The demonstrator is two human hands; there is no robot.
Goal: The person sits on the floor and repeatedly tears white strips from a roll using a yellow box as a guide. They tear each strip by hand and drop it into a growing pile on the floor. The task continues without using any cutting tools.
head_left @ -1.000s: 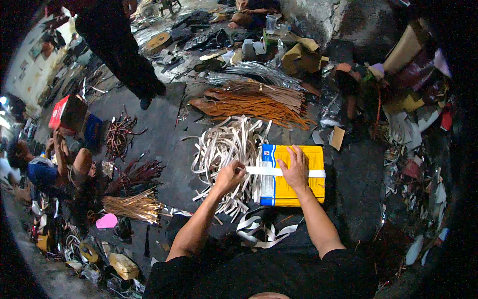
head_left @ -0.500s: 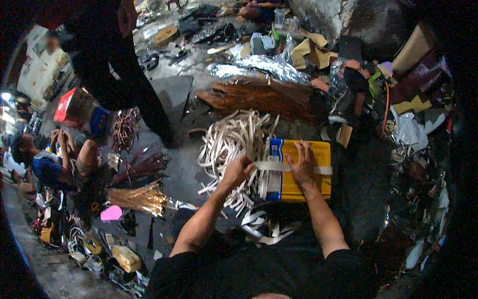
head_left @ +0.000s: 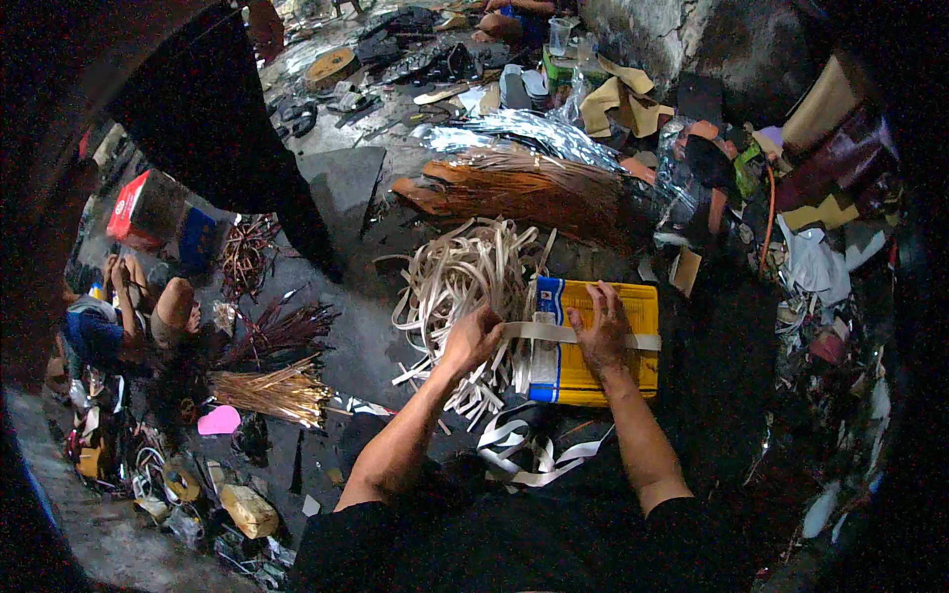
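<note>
A pale flat strap (head_left: 539,332) runs sideways across a yellow container with a blue and white end (head_left: 641,381). My left hand (head_left: 473,341) is closed on the strap's left part, just off the container's left edge. My right hand (head_left: 601,336) lies over the strap on the container, its fingers spread and pointing away from me. Under and beyond my left hand is a tangled heap of pale strips (head_left: 465,262). More white strips (head_left: 529,460) lie in loose loops close to my lap.
Beyond the heap lie a bundle of brown strips (head_left: 534,193) and silvery strips (head_left: 544,133). Gold strips (head_left: 272,390) and a pink piece (head_left: 218,420) are on the left. A person in dark clothes (head_left: 213,119) stands at the far left; another person (head_left: 119,321) sits below.
The standing person's dark-clothed body has shifted and covers more of the upper left. My hands, the strap and the container stay nearly where they were.
</note>
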